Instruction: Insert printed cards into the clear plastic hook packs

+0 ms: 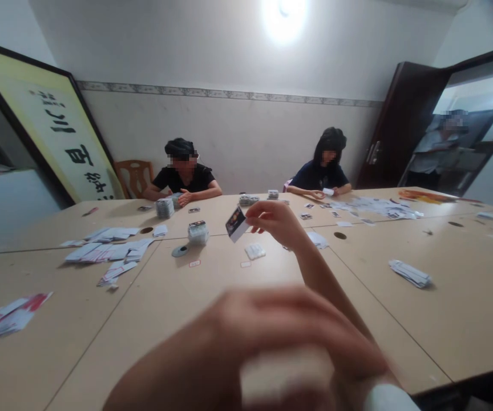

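Observation:
Out over the middle of the table, my right hand (272, 222) pinches a small card (236, 224) between thumb and fingers. The card is tilted, with a dark printed picture and a white strip along its lower edge. Below it on the tabletop lies a small white packet (255, 251). Left of the card stands a stack of clear-wrapped cards (198, 234). Close to the camera, my left hand (281, 319) is bent across my right forearm in the view, its fingers blurred. Under it shows a pale patch I cannot make out.
Loose white paper slips (109, 251) spread over the left side, with red-and-white slips (13, 317) nearer. A bundle of white strips (409, 274) lies right. Two people sit opposite, near card stacks (165, 208) and scattered papers (375, 206). Another person stands beyond the open door (390, 125).

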Available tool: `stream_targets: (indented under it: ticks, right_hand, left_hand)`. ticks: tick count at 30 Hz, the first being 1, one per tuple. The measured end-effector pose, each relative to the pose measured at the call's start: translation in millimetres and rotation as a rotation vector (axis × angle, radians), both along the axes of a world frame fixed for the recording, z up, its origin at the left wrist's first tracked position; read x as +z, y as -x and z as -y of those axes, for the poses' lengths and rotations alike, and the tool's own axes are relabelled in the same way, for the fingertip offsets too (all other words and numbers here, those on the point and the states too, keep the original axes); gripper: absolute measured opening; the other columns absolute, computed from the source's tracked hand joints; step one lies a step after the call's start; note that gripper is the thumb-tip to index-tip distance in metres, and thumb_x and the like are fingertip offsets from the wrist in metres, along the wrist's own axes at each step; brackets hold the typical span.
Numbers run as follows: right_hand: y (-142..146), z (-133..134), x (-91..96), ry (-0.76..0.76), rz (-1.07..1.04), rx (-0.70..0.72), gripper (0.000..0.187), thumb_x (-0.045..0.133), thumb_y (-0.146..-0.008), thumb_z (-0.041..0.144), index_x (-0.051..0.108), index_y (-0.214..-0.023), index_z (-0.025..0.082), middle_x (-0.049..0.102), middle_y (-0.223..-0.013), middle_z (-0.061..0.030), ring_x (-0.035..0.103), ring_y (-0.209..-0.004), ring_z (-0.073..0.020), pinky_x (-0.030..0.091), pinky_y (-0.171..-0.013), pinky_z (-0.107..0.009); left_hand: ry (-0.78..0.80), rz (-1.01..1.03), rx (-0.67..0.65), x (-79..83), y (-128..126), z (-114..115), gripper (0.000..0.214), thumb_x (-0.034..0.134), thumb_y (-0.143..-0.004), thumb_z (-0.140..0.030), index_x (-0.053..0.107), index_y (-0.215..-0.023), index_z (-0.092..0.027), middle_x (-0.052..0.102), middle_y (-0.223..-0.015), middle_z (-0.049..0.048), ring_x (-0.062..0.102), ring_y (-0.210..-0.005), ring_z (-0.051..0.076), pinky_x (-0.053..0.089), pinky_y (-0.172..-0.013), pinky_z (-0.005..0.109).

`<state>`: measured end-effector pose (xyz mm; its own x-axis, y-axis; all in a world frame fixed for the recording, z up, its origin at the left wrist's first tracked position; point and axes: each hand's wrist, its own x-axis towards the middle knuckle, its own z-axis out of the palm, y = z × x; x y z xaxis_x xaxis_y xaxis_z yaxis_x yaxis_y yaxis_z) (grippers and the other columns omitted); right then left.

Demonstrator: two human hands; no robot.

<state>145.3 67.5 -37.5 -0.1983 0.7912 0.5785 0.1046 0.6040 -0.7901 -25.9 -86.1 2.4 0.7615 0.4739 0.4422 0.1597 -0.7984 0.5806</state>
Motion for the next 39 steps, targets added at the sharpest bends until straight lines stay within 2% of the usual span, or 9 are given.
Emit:
stream_targets:
  ticks: [1, 4, 6, 10, 16, 19, 22, 33, 39]
  right_hand:
    - [-1, 0, 0.0, 0.005, -0.020, -0.001, 0.008, 0.076, -0.076, 0.026, 0.071, -0.075, 0.019, 0.070, -0.068, 0.0019, 0.067, -0.055, -0.0110, 0.050, -0.050, -0.023]
    - [0, 3, 0.7, 0.014, -0.085, 0.018, 0.011, 0.076, -0.076, 0.029, 0.070, -0.077, 0.020, 0.069, -0.069, 0.0024, 0.067, -0.056, -0.0106, 0.051, -0.050, -0.023]
    - [3, 5, 1.3, 0.035, -0.126, 0.045, 0.013, 0.077, -0.076, 0.030, 0.069, -0.077, 0.020, 0.068, -0.070, 0.0027, 0.067, -0.055, -0.0104, 0.051, -0.049, -0.022]
    - [10, 9, 1.1, 0.050, -0.195, 0.116, 0.015, 0.079, -0.076, 0.031, 0.068, -0.079, 0.020, 0.067, -0.069, 0.0035, 0.068, -0.056, -0.0108, 0.052, -0.050, -0.022]
    - [17, 12, -1.8, 0.017, -0.233, 0.169, 0.019, 0.082, -0.076, 0.034, 0.068, -0.079, 0.020, 0.067, -0.073, 0.0036, 0.069, -0.058, -0.0105, 0.053, -0.051, -0.023]
    - [18, 14, -1.5, -0.007, -0.237, 0.162, 0.016, 0.080, -0.078, 0.033, 0.069, -0.079, 0.021, 0.067, -0.075, 0.0035, 0.069, -0.060, -0.0103, 0.052, -0.052, -0.023]
    - [18, 17, 0.3, -0.025, -0.252, 0.114, 0.018, 0.083, -0.075, 0.032, 0.069, -0.077, 0.021, 0.069, -0.071, 0.0034, 0.068, -0.058, -0.0109, 0.052, -0.053, -0.024]
    - [17, 19, 1.0, -0.125, -0.233, 0.066, 0.013, 0.083, -0.076, 0.027, 0.072, -0.075, 0.021, 0.071, -0.071, 0.0020, 0.065, -0.065, -0.0112, 0.054, -0.064, -0.027]
    - [16, 18, 4.8, -0.161, -0.207, 0.137, 0.011, 0.082, -0.077, 0.027, 0.072, -0.077, 0.021, 0.072, -0.076, 0.0017, 0.069, -0.073, -0.0126, 0.057, -0.072, -0.029]
  left_hand:
    - [-0.018, 0.049, 0.124, 3.3, 0, -14, 0.025, 0.059, -0.095, -0.033, 0.074, -0.114, -0.037, 0.080, -0.104, -0.0004, 0.075, -0.095, 0.019, 0.059, -0.087, 0.033]
    - [-0.239, 0.242, 0.665, 1.2, 9, -60, 0.008, 0.067, -0.089, -0.025, 0.075, -0.088, -0.025, 0.078, -0.087, 0.0010, 0.071, -0.076, 0.018, 0.057, -0.072, 0.032]
    - [-0.321, 0.261, 0.801, -3.1, 16, -84, 0.009, 0.067, -0.088, -0.024, 0.075, -0.086, -0.021, 0.078, -0.087, 0.0029, 0.069, -0.072, 0.018, 0.054, -0.065, 0.031]
    - [-0.370, 0.229, 0.794, -7.9, 17, -102, 0.009, 0.071, -0.086, -0.021, 0.079, -0.090, -0.018, 0.080, -0.090, 0.0045, 0.071, -0.077, 0.020, 0.055, -0.067, 0.031]
    - [-0.426, 0.206, 0.823, -9.3, 9, -96, 0.011, 0.072, -0.086, -0.015, 0.081, -0.092, -0.017, 0.081, -0.086, 0.0035, 0.074, -0.077, 0.019, 0.055, -0.074, 0.031]
    - [-0.442, 0.207, 0.802, -9.4, 9, -96, 0.012, 0.073, -0.086, -0.013, 0.082, -0.094, -0.016, 0.082, -0.092, 0.0043, 0.075, -0.083, 0.021, 0.054, -0.075, 0.031]
    - [-0.456, 0.203, 0.770, -8.7, 9, -97, 0.010, 0.073, -0.087, -0.014, 0.082, -0.090, -0.016, 0.082, -0.088, 0.0041, 0.075, -0.078, 0.020, 0.053, -0.071, 0.031]
    - [-0.279, 0.255, 0.669, -6.4, 18, -97, 0.010, 0.072, -0.086, -0.020, 0.082, -0.084, -0.020, 0.080, -0.075, 0.0003, 0.074, -0.067, 0.015, 0.054, -0.059, 0.022]
    - [-0.273, 0.241, 0.655, -3.0, 27, -103, 0.013, 0.072, -0.084, -0.031, 0.083, -0.082, -0.024, 0.080, -0.074, -0.0002, 0.072, -0.065, 0.016, 0.051, -0.058, 0.023]
